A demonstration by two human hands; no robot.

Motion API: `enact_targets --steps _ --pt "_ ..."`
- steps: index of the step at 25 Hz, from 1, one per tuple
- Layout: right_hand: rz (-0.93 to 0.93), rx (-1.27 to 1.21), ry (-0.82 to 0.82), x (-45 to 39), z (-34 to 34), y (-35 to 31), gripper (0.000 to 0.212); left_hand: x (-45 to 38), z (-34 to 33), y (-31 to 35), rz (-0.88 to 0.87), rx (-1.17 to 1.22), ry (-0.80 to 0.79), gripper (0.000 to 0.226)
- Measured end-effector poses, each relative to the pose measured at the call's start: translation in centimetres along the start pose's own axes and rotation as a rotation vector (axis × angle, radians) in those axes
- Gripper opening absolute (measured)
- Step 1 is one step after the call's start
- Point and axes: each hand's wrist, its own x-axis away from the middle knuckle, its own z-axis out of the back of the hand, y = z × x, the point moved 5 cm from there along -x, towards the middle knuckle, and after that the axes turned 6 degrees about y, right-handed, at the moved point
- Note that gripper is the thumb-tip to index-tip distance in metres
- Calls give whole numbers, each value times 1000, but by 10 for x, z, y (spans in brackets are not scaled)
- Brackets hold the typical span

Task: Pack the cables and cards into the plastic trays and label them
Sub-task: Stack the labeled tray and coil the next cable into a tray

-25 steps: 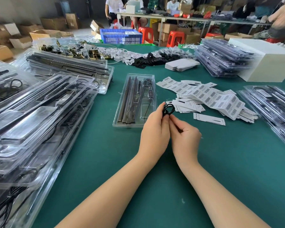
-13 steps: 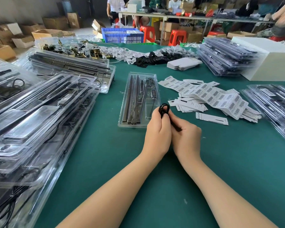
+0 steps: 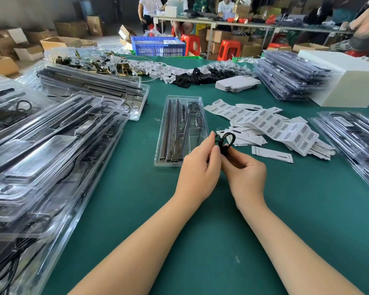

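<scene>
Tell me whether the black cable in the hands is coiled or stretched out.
Coiled. The black cable forms small loops above the fingertips, pinched between the left hand and right hand, beside the open plastic tray.

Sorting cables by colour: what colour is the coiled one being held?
Black thin coiled cable, head view.

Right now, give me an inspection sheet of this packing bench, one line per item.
Surface: green table top, bare near the forearms.
Job's things: open clear plastic tray holding dark bars; white barcode label strips to its right.
Clutter: stacks of clear filled trays on the left, more at far right.
Grips: left hand and right hand both pinch a small black coiled cable above the table.
Cables: only that coil is being handled.
Surroundings: white box, blue plastic crate, cardboard boxes, seated people behind.
</scene>
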Motion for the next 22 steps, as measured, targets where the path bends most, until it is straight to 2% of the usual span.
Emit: enact_targets --steps 5,8,11,16,20,22 --pt "-187 -82 127 -6 8 17 20 -23 42 -20 3 -277 99 67" --pt "-255 -156 162 -9 11 22 20 -30 48 -25 -59 -417 -48 74" --pt "-258 -177 155 -9 11 22 17 -25 38 -22 -142 -426 -193 64" --pt "-182 -151 98 -7 8 14 14 -17 19 -7 -302 -469 -176 54" --pt "-130 -142 63 -6 6 10 17 -13 10 -3 -291 -417 -154 36" --pt "-138 -171 54 -5 6 10 18 -10 9 -6 -167 -269 -100 28"
